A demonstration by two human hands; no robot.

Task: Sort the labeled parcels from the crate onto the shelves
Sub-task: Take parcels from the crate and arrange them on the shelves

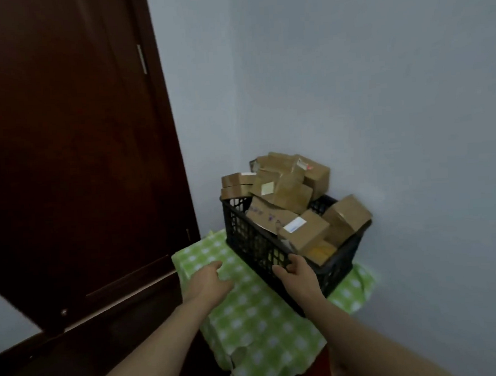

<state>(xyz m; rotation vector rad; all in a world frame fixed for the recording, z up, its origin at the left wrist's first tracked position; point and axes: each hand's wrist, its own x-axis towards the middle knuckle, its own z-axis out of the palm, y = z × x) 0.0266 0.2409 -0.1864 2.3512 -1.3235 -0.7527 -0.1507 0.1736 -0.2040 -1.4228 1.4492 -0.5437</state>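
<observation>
Matt black plastic crate [253, 245] is holding dull brown cardboard parcels [288, 194], sitting on soft green-checked cloth [257, 318], glossy dark wooden door [64, 141] left.

Heaped parcels [284, 191] block the crate [244, 240] mouth; green cloth [248, 312] beside it lies open.

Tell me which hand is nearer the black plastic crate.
Right. The right hand grips the black plastic crate by its near rim; the left hand is apart, over the green checked cloth.
</observation>
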